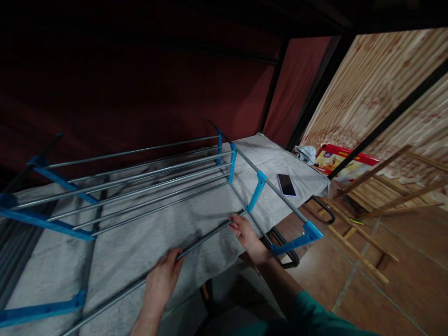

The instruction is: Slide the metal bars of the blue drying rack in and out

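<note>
A long grey metal tube (pixel 206 237) runs diagonally across the near side of a rack frame (pixel 157 179) made of grey tubes and blue plastic brackets. My left hand (pixel 163 275) is wrapped round the tube near its middle. Close to the tube's far end, my right hand (pixel 243 231) grips it with thumb and fingers. That end meets the foot of a blue bracket (pixel 257 190); whether it sits inside the bracket's hole I cannot tell. Another blue bracket (pixel 296 242) lies nearer my right forearm. At the lower left is a further blue bracket (pixel 42 310), apart from the tube's visible part.
The frame rests on a grey cloth (pixel 206 214) over a table. A phone (pixel 287 185) lies right of the frame. Several loose tubes (pixel 21 252) lie at the left. On the floor are a wooden frame (pixel 357 233), a red and yellow box (pixel 345 161) and a wooden chair (pixel 381 191).
</note>
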A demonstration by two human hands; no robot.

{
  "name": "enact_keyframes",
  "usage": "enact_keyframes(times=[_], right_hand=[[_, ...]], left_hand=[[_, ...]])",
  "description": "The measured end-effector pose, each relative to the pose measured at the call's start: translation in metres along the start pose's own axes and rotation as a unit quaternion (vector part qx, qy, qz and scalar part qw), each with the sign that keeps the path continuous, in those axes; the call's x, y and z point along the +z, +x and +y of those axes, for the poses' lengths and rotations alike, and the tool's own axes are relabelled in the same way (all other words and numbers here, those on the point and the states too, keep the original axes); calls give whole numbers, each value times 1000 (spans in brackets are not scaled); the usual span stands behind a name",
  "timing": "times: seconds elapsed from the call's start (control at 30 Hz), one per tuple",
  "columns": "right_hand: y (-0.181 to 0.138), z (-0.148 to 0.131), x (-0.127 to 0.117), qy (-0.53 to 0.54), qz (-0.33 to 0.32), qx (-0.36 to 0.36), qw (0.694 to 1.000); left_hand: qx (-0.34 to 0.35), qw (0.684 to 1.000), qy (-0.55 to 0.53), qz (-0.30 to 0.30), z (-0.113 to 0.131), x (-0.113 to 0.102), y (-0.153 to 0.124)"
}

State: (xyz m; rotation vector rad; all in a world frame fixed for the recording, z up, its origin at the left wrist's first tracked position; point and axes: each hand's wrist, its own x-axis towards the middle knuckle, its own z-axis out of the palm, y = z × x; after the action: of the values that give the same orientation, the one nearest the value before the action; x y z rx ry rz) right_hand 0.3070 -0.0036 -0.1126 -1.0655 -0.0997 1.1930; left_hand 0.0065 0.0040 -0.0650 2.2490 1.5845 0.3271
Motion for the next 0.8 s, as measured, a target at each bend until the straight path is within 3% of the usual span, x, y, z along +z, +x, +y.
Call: enact_keyframes(times=[0.3, 0.5, 0.63, 0.73, 0.8], right_hand=[[-6, 7, -7, -2, -42, 22, 999], [-7, 9, -8, -1, -43, 11, 999], [-6, 9, -7, -5, -47, -4, 999], [-7, 10, -6, -6, -49, -13, 999], [-8, 11, -6, -8, -49, -18, 999]], left_hand=[[48, 999, 23, 9, 8, 13, 1], [33, 998, 53, 17, 13, 15, -6], [30, 997, 49, 57, 10, 22, -17], [29, 991, -35, 123, 21, 11, -23], [29, 975, -129, 177, 40, -17, -28]])
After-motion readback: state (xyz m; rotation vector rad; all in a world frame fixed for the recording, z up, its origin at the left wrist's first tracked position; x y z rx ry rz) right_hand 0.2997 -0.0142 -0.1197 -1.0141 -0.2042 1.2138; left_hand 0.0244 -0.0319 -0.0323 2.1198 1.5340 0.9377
